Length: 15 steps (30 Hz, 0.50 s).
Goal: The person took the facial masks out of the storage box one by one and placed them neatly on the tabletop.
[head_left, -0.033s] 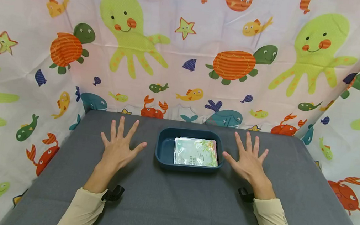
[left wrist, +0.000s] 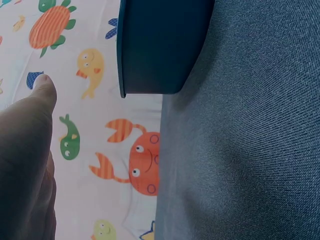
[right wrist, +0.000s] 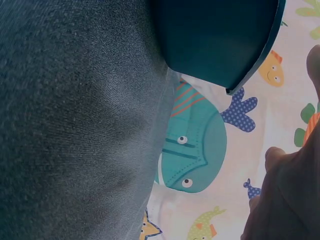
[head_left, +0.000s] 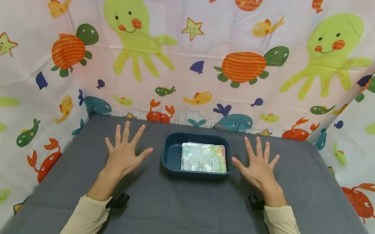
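Packets (head_left: 204,158) lie flat in the box (head_left: 172,154), toward its right side. Your left hand (head_left: 121,157) is left of the box, your right hand (head_left: 259,166) just right; both spread wide, holding nothing. Packets look light, floppy, probably slick: pinch their left edge, where the box leaves finger room. Box looks stiff. Can't tell packet count; wrist views crop the box, hide the packets.

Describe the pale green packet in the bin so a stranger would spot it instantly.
On the grey tabletop, between the left hand and right hand, sits a dark blue bin. The packet lies inside, toward the right. Its shiny, pale green printed face stands out from the plain dark bin.
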Motion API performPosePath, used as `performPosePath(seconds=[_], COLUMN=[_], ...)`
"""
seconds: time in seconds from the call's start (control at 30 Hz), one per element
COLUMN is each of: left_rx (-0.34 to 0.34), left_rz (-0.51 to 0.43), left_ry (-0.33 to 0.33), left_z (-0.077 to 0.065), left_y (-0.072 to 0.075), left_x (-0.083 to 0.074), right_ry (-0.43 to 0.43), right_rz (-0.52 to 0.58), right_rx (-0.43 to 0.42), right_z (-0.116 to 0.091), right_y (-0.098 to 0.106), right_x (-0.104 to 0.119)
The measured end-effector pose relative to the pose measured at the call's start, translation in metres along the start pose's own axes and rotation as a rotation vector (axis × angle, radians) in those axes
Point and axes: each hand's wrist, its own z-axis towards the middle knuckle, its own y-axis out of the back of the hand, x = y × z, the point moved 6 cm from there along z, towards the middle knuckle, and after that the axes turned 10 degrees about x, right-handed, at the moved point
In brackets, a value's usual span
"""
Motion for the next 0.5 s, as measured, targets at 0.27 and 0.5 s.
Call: performPosePath(seconds=[0.27, 0.5], left_rx=[-0.008, -0.027], left_rz=[-0.009, -0.013], left_ry=[-0.008, -0.014], left_z=[0.0008, 0.0006], left_y=[-0.0013, -0.0002], left_x=[-0.002, -0.0005], right_ry=[0.004, 0.001], right_rz=[0.014, 0.011], right_rx=[-0.011, 0.015], right_z=[-0.0016, -0.0007], right_y=[0.0022, -0.0003], right_x=[-0.0029, -0.0013])
